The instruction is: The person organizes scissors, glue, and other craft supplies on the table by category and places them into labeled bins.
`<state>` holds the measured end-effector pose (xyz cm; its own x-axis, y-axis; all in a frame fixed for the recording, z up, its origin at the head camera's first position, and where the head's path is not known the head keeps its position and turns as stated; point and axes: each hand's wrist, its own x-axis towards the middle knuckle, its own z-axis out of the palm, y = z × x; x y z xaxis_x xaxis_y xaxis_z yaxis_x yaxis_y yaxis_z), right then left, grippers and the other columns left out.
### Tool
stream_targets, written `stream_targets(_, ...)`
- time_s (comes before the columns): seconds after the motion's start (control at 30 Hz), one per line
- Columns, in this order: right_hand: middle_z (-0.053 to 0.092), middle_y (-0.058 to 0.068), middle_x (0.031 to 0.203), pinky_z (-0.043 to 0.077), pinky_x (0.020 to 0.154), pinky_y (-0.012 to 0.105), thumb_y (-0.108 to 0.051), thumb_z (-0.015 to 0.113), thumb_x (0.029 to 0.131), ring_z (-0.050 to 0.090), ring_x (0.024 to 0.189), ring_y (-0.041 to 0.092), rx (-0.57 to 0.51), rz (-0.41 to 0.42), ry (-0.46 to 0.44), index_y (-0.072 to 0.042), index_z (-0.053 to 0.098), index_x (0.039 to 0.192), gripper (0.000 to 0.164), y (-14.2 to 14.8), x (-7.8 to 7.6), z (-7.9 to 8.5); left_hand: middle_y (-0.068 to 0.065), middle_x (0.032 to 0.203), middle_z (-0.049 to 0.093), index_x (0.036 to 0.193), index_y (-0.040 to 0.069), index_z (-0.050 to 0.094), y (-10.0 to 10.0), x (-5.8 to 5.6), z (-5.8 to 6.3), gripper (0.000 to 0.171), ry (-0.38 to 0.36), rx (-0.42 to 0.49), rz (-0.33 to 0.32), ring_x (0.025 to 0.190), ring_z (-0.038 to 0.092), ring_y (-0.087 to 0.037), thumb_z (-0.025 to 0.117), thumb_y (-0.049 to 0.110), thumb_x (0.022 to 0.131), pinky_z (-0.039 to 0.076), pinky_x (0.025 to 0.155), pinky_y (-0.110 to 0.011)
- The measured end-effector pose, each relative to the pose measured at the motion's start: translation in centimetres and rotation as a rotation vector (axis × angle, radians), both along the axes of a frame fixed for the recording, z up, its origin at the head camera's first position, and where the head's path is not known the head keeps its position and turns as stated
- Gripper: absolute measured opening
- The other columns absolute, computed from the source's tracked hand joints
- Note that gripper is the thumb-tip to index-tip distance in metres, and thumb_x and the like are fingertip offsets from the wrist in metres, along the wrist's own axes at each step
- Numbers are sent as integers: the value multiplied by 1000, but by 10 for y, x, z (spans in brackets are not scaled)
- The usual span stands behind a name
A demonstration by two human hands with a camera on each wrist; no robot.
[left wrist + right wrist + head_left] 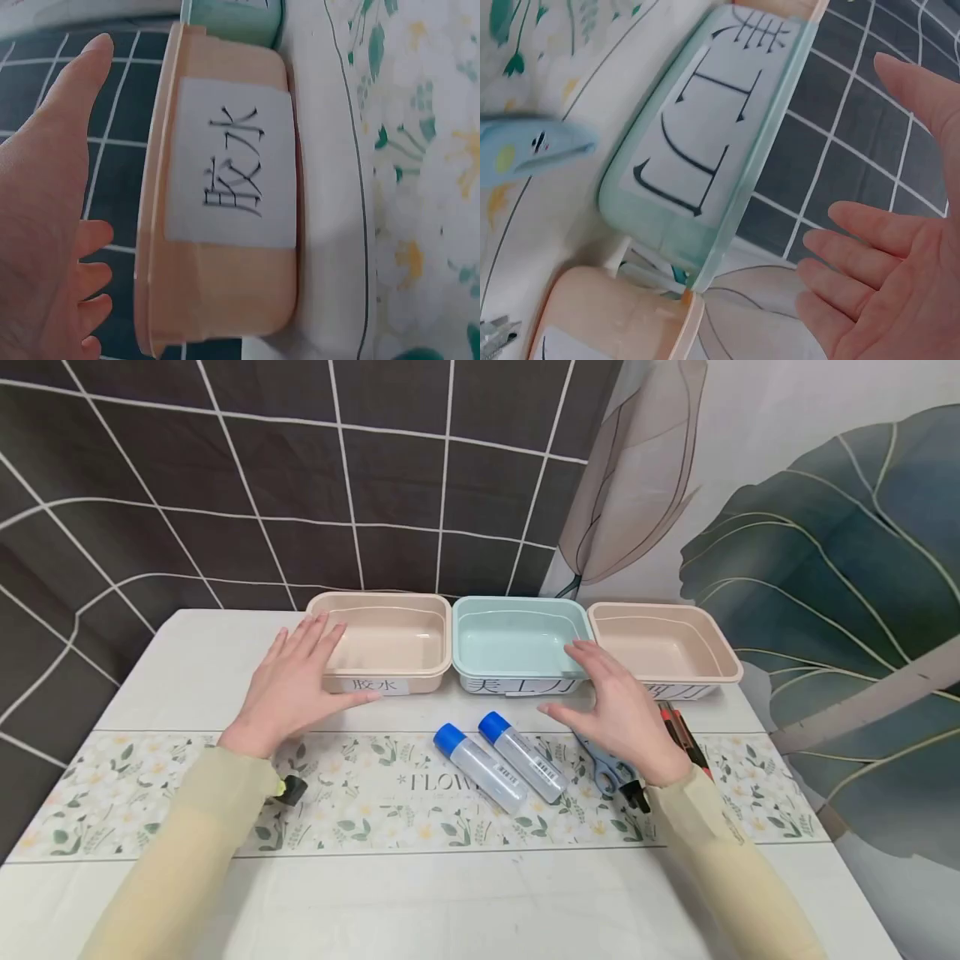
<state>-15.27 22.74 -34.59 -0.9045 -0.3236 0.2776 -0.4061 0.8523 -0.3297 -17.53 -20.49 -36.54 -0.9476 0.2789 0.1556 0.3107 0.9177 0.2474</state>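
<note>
My left hand (pixel 288 689) hovers with spread fingers at the front left of a pink bin (pixel 426 683), overlapping its rim in the head view. The left wrist view shows that bin's white label (pixel 232 165) with handwritten Chinese characters. My right hand (pixel 618 710) has its fingers extended over the front right corner of a light blue bin (pixel 517 673); nothing is in its grasp. Two clear glue bottles (pixel 487 777) with blue caps lie between the hands. Partly under the right hand are blue-handled scissors (pixel 603 770). Red-and-black utility knives (pixel 688 739) lie beside that wrist.
A second pink bin (pixel 701 680) completes the row on the right, its label partly covered by the hand. The bins stand along the back of a white table (pixel 420 902) with a floral band. Behind hangs a dark grid-patterned cloth (pixel 292 468) and a leaf-print curtain (pixel 810 560).
</note>
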Motion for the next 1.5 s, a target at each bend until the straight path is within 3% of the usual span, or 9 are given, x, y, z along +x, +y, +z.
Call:
stream_targets(0.1, 49, 14, 152, 42, 107, 57, -56, 81, 82, 45, 140, 34, -35, 10, 14, -6, 52, 148, 88, -2, 4, 1, -20, 168, 11, 162, 4, 20, -9, -5, -4, 118, -6, 17, 18, 154, 8, -36, 59, 81, 82, -3, 124, -48)
stream_targets(0.3, 59, 17, 142, 44, 108, 52, -42, 87, 80, 53, 133, 35, -107, 88, 16, -1, 60, 140, 77, -7, 14, -2, -23, 167, 12, 162, 1, 15, -27, -15, -13, 115, -20, 55, 47, 153, 11, -38, 58, 77, 86, -5, 124, -46)
stream_targets(0.5, 65, 15, 133, 52, 100, 50, -37, 88, 81, 62, 121, 31, -166, 143, -46, 0, 63, 136, 71, -14, 23, -9, -28, 165, 14, 161, -4, 9, -36, -20, -19, 114, -59, 66, 59, 153, 9, -39, 53, 75, 91, -1, 123, -51)
stream_targets(0.73, 66, 12, 133, 48, 104, 48, -37, 87, 82, 58, 127, 30, -164, 136, -210, -2, 64, 136, 68, -22, 29, -24, -29, 165, 10, 159, -8, 7, -39, -19, -19, 112, -52, 55, 56, 152, 9, -42, 49, 72, 94, -2, 123, -51)
stream_targets(0.9, 69, 10, 126, 52, 100, 45, -36, 85, 84, 65, 117, 27, -153, 132, -314, -2, 66, 134, 63, -26, 31, -38, -28, 165, 9, 159, -9, 8, -39, -20, -19, 108, -34, 37, 42, 152, 9, -42, 47, 71, 96, -3, 123, -50)
stream_targets(1.03, 74, 6, 109, 57, 86, 39, -31, 86, 84, 69, 95, 18, -136, 135, -326, -2, 68, 130, 58, -27, 33, -46, -28, 165, 9, 158, -10, 9, -39, -21, -20, 107, -25, 34, 30, 153, 8, -40, 47, 70, 97, -3, 124, -49)
stream_targets(1.17, 72, 1, 97, 56, 73, 31, -30, 86, 83, 63, 78, 8, -118, 135, -345, -2, 69, 127, 54, -28, 32, -52, -28, 165, 8, 158, -10, 8, -40, -22, -20, 107, -26, 26, 21, 153, 6, -39, 47, 69, 97, -1, 124, -50)
stream_targets(1.5, 69, -3, 91, 54, 68, 28, -31, 87, 83, 60, 74, 7, -129, 117, -390, -3, 72, 123, 50, -30, 31, -54, -27, 166, 5, 159, -9, 6, -42, -23, -17, 108, -56, 10, 16, 153, 4, -39, 46, 70, 97, -2, 124, -49)
